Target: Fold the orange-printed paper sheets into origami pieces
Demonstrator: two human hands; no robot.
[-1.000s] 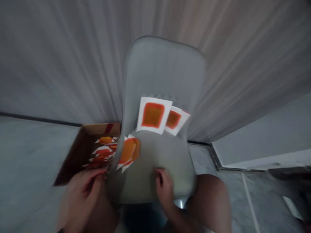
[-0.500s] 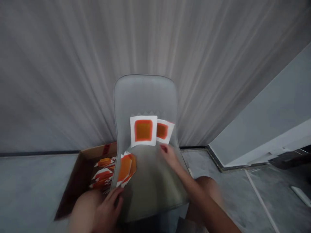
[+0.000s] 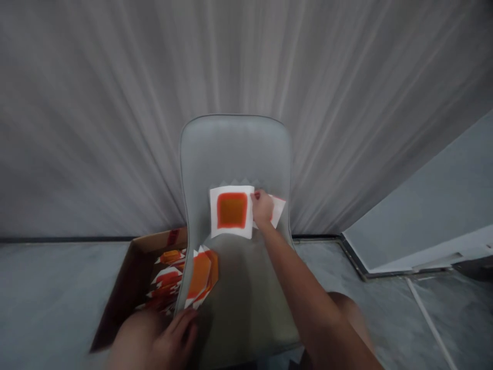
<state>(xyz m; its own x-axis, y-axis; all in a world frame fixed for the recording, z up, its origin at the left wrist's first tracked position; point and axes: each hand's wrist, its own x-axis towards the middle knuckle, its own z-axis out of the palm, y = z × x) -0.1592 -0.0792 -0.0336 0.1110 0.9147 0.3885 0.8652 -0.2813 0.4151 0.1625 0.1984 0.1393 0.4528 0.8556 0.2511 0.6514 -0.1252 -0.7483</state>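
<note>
My right hand point(image 3: 262, 208) is closed at the right edge of a white square sheet point(image 3: 231, 232) with an orange-brown square in its middle. This sheet leans against the backrest of a grey chair point(image 3: 234, 149). Behind my right hand, a second white sheet point(image 3: 278, 209) stands tilted, mostly covered by the hand. At the lower left, my left hand point(image 3: 175, 336) has curled fingers at the bottom end of a fanned bunch of orange-and-white paper pieces point(image 3: 202, 275). The bunch lies over the seat's left side; the exact grip is hard to see.
Left of the chair, a cardboard box point(image 3: 123, 277) on the floor holds several more orange, red and white pieces point(image 3: 167, 277). A pleated grey curtain point(image 3: 239, 61) hangs behind the chair. A pale panel point(image 3: 427, 205) stands at the right.
My right hand has moved up from the seat to the right edge of the front sheet, now covering much of the second sheet. My left hand stays by the paper bunch.
</note>
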